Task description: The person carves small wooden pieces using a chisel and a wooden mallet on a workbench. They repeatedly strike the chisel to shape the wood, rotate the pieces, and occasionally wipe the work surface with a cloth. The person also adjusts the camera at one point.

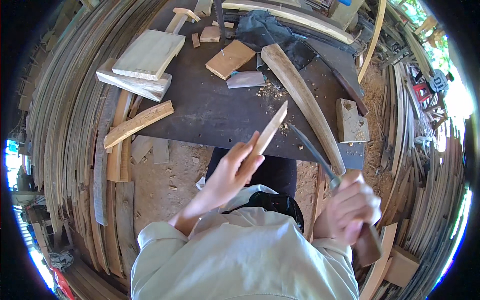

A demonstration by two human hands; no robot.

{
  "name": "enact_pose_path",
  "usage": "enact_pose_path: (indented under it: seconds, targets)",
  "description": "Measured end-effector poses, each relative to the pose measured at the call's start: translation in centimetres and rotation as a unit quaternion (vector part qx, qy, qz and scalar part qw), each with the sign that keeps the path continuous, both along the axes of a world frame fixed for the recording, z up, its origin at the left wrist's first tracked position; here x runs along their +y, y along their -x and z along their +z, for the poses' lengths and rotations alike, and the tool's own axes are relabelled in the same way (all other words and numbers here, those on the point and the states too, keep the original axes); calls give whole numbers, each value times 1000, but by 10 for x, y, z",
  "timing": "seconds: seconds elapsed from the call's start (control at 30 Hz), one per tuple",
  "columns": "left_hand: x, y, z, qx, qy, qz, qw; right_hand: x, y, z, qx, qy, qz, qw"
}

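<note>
My left hand [232, 167] is closed round a short strip of pale wood [270, 129], whose pointed far end slants up over the near edge of the dark table. In my right hand [352, 207] is a knife [312, 150] with a long narrow blade and a thick brown wooden handle, its butt showing below the fist. The blade points up and left, its tip close to the wood strip but apart from it. Wood chips [272, 92] lie scattered on the table beyond. A long curved piece of wood [305, 100] rests just past the blade.
The dark table [200, 112] bears a brown block [230, 59], a folded sheet of sandpaper [246, 79], a dark cloth [270, 35], a pale block [351, 120] and stacked boards [150, 55] at left. Long planks [65, 125] line the left side; more timber stands at right.
</note>
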State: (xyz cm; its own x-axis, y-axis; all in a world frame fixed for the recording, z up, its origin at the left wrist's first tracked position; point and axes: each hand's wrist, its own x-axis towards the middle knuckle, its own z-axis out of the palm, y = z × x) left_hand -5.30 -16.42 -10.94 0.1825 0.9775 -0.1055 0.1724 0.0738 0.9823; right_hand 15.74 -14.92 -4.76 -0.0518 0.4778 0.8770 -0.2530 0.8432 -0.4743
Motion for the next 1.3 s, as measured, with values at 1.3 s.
enact_pose_path:
  seconds: [1.3]
  targets:
    - [29,41,45,-602,169,-60,778,63,3,17,-61,197,-71,976]
